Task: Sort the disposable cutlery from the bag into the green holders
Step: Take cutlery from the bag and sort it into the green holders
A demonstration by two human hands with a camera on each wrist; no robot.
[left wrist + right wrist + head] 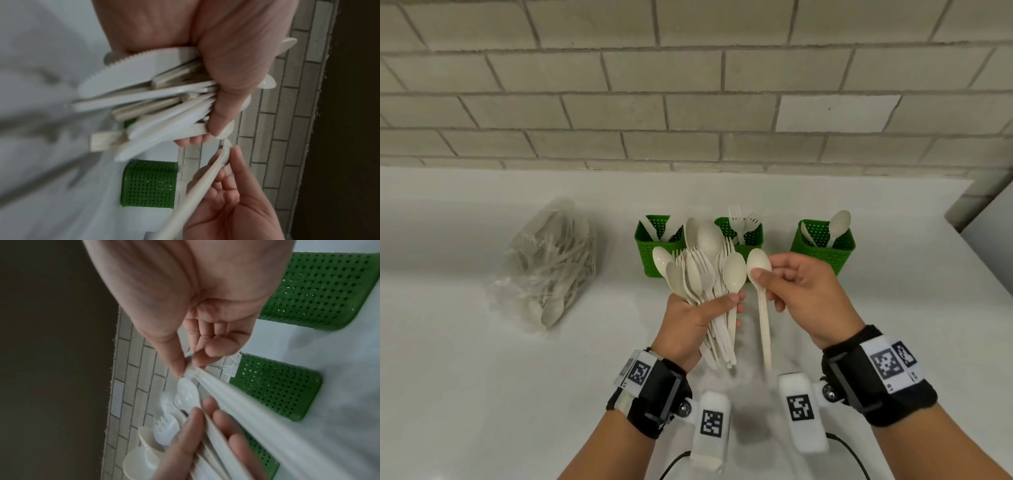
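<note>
The pale beige plastic spoon [761, 291] hangs bowl-up near the middle of the head view, at about 3 o'clock from the fanned bunch of beige spoons, forks and knives [705, 274]. The right hand [804, 294] pinches it at the neck, thumb and forefinger closed just under the bowl, the other fingers loosely curled. The left hand [698, 318] is clenched round the handles of the bunch, heads spread upward.

Such cutlery is probably very light, thin and smooth, stiff along the handle but likely to flex or snap if bent. The neck or mid-handle seems the surest place to hold it; the glossy bowl would slip.

At 12 o'clock from the hands stand three green perforated plastic holders: the left one [654, 250] with what look like knives, the middle one [751, 236] with forks, the right one [825, 246] with spoons, which I judge is this spoon's place.

At 9 o'clock lies the crumpled clear plastic bag [551, 260], still well filled with cutlery. All rests on a smooth white surface [465, 377] against a grey-beige brick wall [688, 85].
</note>
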